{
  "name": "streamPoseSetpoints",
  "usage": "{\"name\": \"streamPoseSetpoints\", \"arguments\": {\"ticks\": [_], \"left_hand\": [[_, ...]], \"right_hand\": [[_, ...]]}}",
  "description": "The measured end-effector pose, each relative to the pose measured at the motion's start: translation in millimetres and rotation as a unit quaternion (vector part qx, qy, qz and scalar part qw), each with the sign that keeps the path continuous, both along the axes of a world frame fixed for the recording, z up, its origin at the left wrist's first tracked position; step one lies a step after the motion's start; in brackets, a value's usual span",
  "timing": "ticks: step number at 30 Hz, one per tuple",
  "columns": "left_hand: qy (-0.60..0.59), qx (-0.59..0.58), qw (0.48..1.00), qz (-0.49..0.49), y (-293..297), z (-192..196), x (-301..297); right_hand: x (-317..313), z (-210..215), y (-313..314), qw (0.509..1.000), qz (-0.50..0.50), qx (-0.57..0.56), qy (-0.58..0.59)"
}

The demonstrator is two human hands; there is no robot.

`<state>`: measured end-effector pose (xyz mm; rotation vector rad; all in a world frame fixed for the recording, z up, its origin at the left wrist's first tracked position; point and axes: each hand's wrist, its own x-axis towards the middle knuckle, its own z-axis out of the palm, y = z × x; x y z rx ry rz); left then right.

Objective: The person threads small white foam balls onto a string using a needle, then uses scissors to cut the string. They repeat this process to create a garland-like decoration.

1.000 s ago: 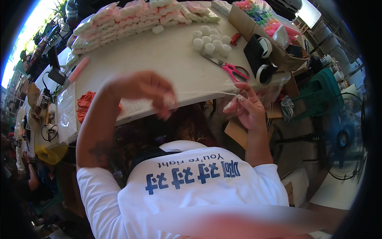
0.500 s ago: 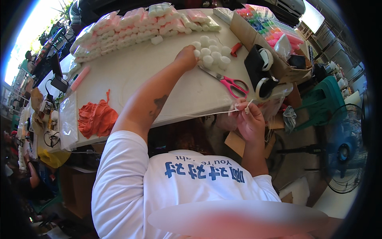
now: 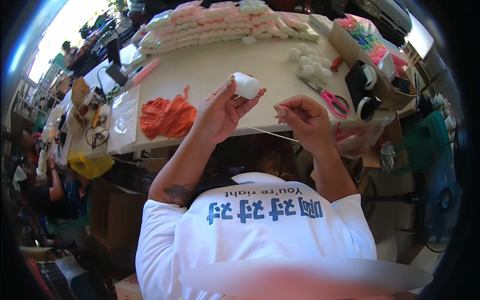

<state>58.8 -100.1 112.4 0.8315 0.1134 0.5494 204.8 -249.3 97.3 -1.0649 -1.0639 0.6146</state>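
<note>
Though cluttered, workroom table point(image 3: 197, 64) beyond left hand point(image 3: 219, 114) around white cylinder point(image 3: 247, 86), right hand point(image 3: 308, 119) pinched.

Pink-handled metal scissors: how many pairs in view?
1 pair: pink-handled metal scissors, on the white table, just beyond the right hand. More may be hidden by clutter.

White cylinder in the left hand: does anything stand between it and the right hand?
Only the left hand itself: its fingertips show at the end of the white cylinder facing the right hand. No other object is visible in the gap; the white cord runs lower in the picture.
</note>
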Motion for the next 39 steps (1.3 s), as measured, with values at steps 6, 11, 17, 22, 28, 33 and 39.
{"name": "streamPoseSetpoints", "arguments": {"ticks": [6,11,17,22,28,33,39], "left_hand": [[-0.070,-0.010,0.997,0.000,-4,-4,-50],[0.056,0.376,0.896,0.229,-6,-8,-68],[0.081,0.548,0.747,0.367,-12,-10,-71],[0.063,0.533,0.784,0.313,-15,-10,-73],[-0.118,0.061,0.988,0.073,-9,-13,-69],[-0.158,0.000,0.987,0.002,-10,-16,-69],[-0.172,-0.016,0.985,-0.019,-11,-16,-69]], "right_hand": [[-45,31,8,0.944,-0.101,0.037,-0.310],[-57,46,8,0.921,-0.111,0.083,-0.365],[-63,49,9,0.901,-0.095,0.116,-0.407],[-66,49,11,0.897,-0.096,0.121,-0.414],[-66,48,12,0.891,-0.124,0.137,-0.415],[-66,45,16,0.877,-0.151,0.153,-0.431],[-67,46,16,0.866,-0.158,0.162,-0.446]]}}
